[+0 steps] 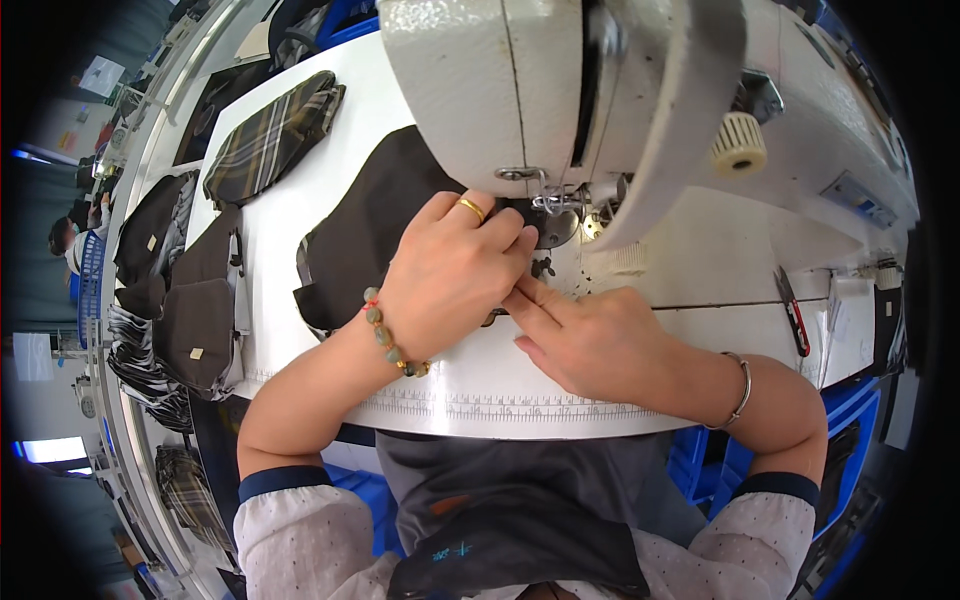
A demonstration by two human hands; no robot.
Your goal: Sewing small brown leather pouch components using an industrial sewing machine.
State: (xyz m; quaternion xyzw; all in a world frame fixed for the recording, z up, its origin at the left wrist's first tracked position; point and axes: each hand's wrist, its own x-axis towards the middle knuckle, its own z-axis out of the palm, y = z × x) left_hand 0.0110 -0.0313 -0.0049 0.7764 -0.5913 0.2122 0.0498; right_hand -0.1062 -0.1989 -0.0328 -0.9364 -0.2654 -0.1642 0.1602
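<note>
My left hand (455, 265), wearing a ring and bead bracelet, is bent with fingers curled over the edge of a dark brown fabric piece (365, 205), just left of and below the presser foot (555, 207) of a white sewing machine (460, 90). My right hand (590, 340) lies to its right, forefingers reaching under the left hand's fingertips, where they meet at the fabric's edge; the exact grip is hidden. Small dark scraps lie by the metal needle plate.
Folded plaid fabric (270, 140) and stacked dark pieces (195, 330) lie left on the white table (470, 405). Red-handled snips (795, 320) lie right. Blue bins (850, 430) stand below the table. A person (75, 240) sits at far left.
</note>
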